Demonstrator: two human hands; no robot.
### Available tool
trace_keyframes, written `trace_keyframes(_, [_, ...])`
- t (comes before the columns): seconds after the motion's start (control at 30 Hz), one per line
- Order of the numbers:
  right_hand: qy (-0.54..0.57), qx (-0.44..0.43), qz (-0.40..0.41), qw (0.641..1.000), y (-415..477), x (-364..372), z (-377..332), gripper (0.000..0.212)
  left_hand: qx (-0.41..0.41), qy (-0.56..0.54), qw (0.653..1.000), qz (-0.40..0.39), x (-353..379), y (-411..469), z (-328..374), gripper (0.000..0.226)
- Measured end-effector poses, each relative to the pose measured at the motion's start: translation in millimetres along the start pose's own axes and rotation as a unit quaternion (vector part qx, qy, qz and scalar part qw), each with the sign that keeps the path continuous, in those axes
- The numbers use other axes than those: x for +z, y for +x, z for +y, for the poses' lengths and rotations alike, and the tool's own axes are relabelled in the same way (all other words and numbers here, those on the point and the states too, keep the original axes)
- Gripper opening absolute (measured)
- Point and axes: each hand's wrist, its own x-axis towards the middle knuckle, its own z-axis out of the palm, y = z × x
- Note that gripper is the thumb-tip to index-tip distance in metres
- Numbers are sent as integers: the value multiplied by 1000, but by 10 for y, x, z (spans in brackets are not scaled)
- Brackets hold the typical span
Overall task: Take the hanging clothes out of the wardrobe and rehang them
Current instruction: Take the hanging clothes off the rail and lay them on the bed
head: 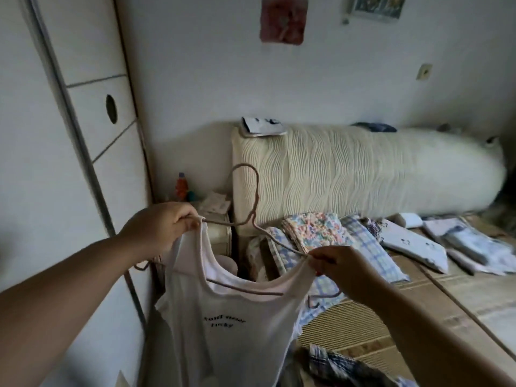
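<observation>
The top (231, 331) is thin white cloth, soft and matt, with dark printed lettering. The hanger (257, 191) is a slim rod with a dull pinkish-brown coating. The headboard (349, 174) is cream with a wavy, ribbed surface. The wardrobe (92, 46) has smooth, pale, matt panels. The mat (349, 325) looks woven, straw-coloured and ridged. The folded cloths (315, 230) are printed fabric.

The wardrobe (42, 163) stands left, the bed (363, 325) right under folded clothes (315, 233), the nightstand (220, 233) between.
</observation>
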Motion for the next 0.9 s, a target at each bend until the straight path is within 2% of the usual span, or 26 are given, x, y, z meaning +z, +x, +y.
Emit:
trace_keyframes(0.13, [-35, 24, -20, 999, 176, 170, 196, 14, 58, 12, 996, -70, 412, 559, -93, 17])
trace_keyframes(0.2, [-51, 41, -1, 998, 323, 191, 363, 20, 72, 10, 994, -86, 609, 894, -149, 18])
trace_keyframes(0.33, [-49, 96, 39, 993, 731, 175, 856, 23, 79, 0, 992, -102, 938, 1554, -202, 21])
trace_keyframes(0.57, [-48, 166, 54, 983, 1509, -76, 1494, 21, 57, -15, 989, -134, 1464, 2761, -141, 22])
trace_keyframes(0.73, [-63, 166, 55, 983, 2012, -275, 1779, 22, 99, 34, 982, -157, 1810, 3420, -11, 26])
trace_keyframes(0.9, [-63, 221, 58, 972, 2298, -346, 2253, 22, 114, -2, 970, -217, 2249, 4202, -84, 29])
